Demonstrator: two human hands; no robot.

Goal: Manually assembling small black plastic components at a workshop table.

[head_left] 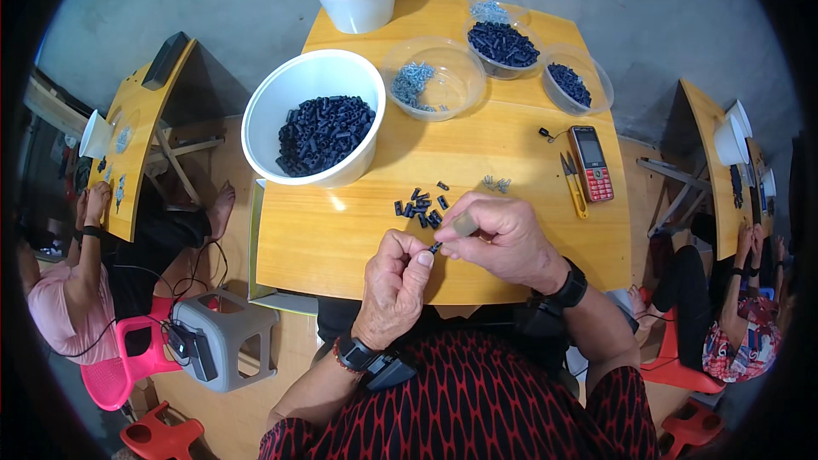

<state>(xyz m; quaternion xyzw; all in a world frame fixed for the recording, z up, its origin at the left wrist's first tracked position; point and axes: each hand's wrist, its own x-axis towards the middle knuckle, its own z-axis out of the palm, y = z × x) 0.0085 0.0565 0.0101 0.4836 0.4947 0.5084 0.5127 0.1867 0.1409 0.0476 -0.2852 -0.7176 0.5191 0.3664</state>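
My left hand [396, 285] pinches a small black plastic part [434, 248] between thumb and fingers, over the table's near edge. Closed around a short tool with an olive-brown cylindrical handle [464, 223], my right hand [507, 238] meets the left at that part; the tool's tip is too small to make out. Just beyond my hands lies a loose pile of black plastic parts [420, 208]. A few silver screws [497, 183] rest on the wood to the right of that pile.
On the wooden table [341, 247] stand a large white tub [256, 132] of black parts, another white tub [362, 13], and clear bowls of screws [413, 83] and black parts [503, 43]. Tweezers [568, 166], a yellow-handled cutter [578, 200] and a red phone [592, 162] lie right. People sit at both sides.
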